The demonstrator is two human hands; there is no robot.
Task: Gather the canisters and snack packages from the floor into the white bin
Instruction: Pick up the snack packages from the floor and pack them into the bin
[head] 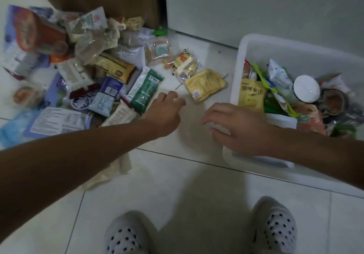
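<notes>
The pile [116, 68] fills the frame's left; your bin [241, 60] at right is already heaped, so packs may spill. Your left hand [167, 112] and right hand [236, 129] hang empty, fingers loosely apart; the pouch [204, 84] at centre may slip.

Snack packages [116, 66] heap at ten o'clock; the part-full white bin [275, 45] sits at two. Left hand [167, 112] and right hand [236, 127] hover between, apparently empty.
</notes>
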